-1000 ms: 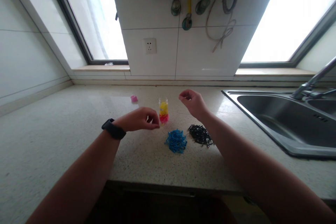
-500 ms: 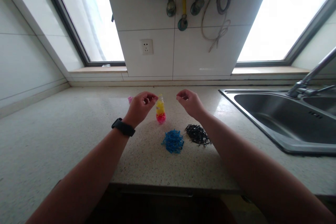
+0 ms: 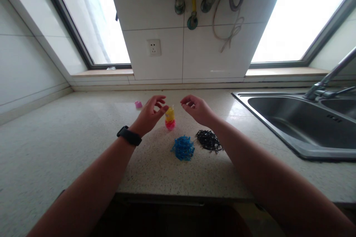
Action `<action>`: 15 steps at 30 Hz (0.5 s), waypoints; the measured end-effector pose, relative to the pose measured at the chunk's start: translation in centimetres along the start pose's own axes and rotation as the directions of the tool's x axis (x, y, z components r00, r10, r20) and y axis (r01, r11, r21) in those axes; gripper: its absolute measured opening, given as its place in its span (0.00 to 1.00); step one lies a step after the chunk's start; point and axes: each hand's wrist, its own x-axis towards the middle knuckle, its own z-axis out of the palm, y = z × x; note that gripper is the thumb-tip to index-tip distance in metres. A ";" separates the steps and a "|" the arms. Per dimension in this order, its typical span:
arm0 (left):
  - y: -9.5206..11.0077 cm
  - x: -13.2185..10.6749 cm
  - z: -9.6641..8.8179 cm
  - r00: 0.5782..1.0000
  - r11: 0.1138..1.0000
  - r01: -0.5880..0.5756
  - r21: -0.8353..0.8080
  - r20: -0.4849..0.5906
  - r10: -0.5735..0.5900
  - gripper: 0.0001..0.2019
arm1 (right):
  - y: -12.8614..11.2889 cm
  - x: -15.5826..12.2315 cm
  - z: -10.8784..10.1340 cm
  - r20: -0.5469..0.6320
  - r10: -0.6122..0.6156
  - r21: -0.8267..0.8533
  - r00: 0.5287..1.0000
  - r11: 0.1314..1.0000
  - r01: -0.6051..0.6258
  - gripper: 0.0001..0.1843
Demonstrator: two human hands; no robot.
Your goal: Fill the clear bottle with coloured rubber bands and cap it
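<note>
A small clear bottle (image 3: pixel 170 124) stands upright on the counter, with yellow pieces above pink ones inside. My left hand (image 3: pixel 151 115) is just left of its neck, thumb and fingers apart, nothing visible in them. Whether the thumb touches the bottle, I cannot tell. To the right of the bottle my right hand (image 3: pixel 198 110) hovers with curled fingers and thumb drawn together; anything between the tips is too small to make out. Nearer to me lie a pile of thin blue pieces (image 3: pixel 183 148) and a pile of thin black pieces (image 3: pixel 208 140), partly behind my right forearm.
A small pink object (image 3: pixel 138 104), perhaps a cap, lies left of my left hand on the speckled counter (image 3: pixel 83 137). A steel sink (image 3: pixel 292 126) with a tap (image 3: pixel 319 85) is set in at the right. The tiled wall behind carries a socket (image 3: pixel 154 47) and pipes.
My left fingers have spread apart from a pinch beside the bottle's mouth. A yellow bit at the mouth no longer shows there. My right hand has moved slightly left, towards the bottle.
</note>
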 end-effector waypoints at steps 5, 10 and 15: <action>-1.1 -0.3 0.5 0.937 0.996 0.076 -0.051 0.345 -0.054 0.22 | -0.4 -0.4 0.2 0.052 -0.047 -0.031 0.998 0.998 0.048 0.12; -0.7 0.1 -0.2 0.984 0.983 0.076 -0.168 0.169 -0.047 0.18 | 0.2 -0.2 -0.2 0.038 -0.035 -0.051 0.999 0.998 0.037 0.12; -0.3 0.4 -1.2 0.991 0.992 0.087 -0.095 0.107 -0.077 0.18 | 0.5 -0.3 -0.3 0.064 -0.018 -0.092 0.998 0.995 0.024 0.11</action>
